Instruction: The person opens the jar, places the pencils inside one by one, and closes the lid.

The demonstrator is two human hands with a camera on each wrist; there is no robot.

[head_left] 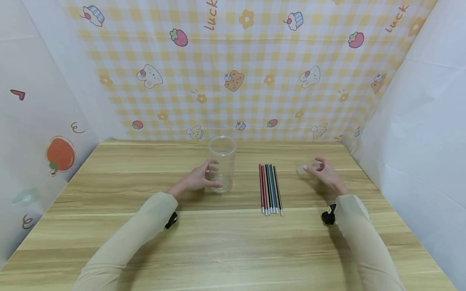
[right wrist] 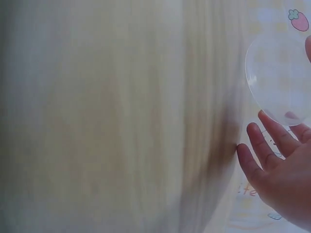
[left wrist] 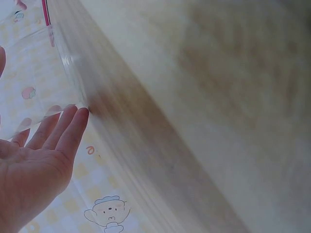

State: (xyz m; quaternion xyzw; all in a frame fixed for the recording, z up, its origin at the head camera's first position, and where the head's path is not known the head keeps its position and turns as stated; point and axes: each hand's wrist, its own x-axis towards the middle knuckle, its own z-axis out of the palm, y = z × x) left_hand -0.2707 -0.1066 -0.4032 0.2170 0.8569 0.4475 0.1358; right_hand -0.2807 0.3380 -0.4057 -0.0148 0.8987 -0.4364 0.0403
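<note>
Cup (head_left: 227,169), clear and upright, stands on the table (head_left: 225,250), gripped by the left hand (head_left: 198,178), which curls around it; the right hand (head_left: 325,173) pinches a clear round lid (right wrist: 269,73), right of the pencils (head_left: 271,190) lying between both hands.

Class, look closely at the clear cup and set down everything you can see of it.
The clear cup is tall and colourless, apparently thin plastic, with a round rim and sides that look narrower toward the base. No lid covers it, and it appears to hold nothing. It stands upright on the wooden table, left of the pencils. The left hand holds its side, thumb in front and fingers visible through it.
</note>
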